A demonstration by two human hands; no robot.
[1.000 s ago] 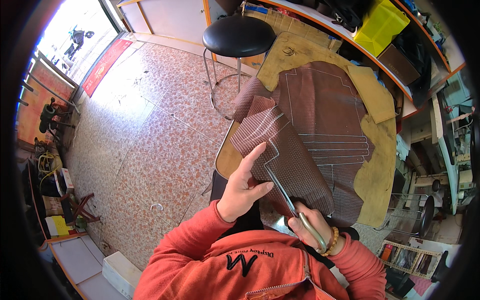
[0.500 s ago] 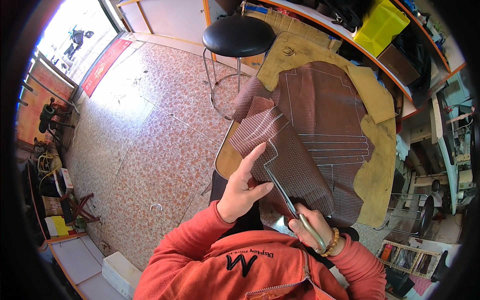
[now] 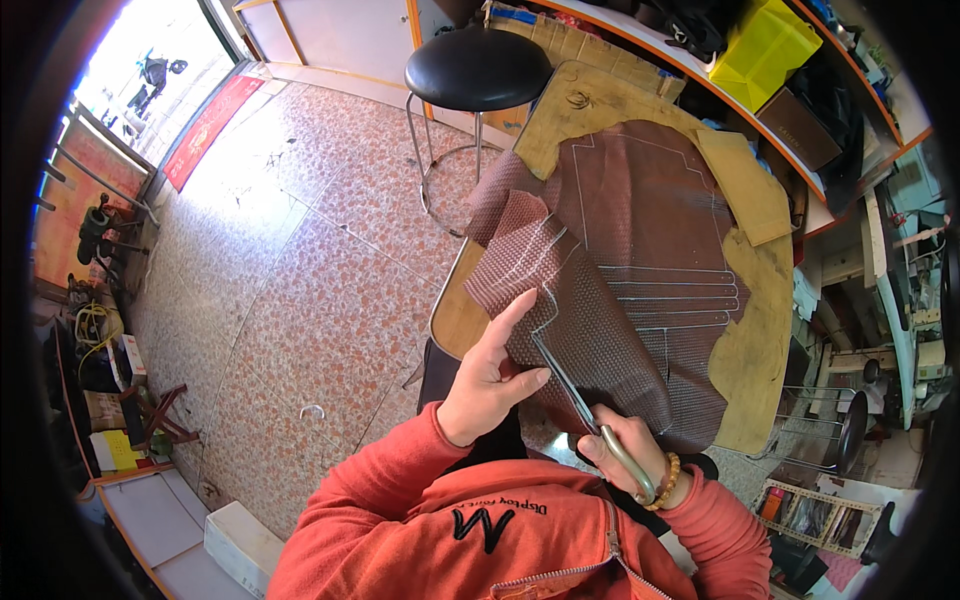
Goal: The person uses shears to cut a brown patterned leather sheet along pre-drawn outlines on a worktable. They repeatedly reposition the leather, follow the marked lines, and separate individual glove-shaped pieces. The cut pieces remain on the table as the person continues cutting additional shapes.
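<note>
**Cut barely advanced**

Right hand [image 3: 625, 450] closed on scissors [image 3: 575, 395], blades w/ hardly any shift since a sec ago. Left hand [image 3: 490, 375] pinches brown leather sheet [image 3: 640, 260] at worktop [image 3: 745, 345] near edge; cut continues slowly.

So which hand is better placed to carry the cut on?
Right hand: it grips the scissors, blades already in the brown leather sheet. Left hand only holds the cut flap.

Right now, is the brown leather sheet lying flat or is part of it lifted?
Partly lifted: the left hand holds up the leather sheet's near corner, mesh underside showing, while scissors cut.
</note>
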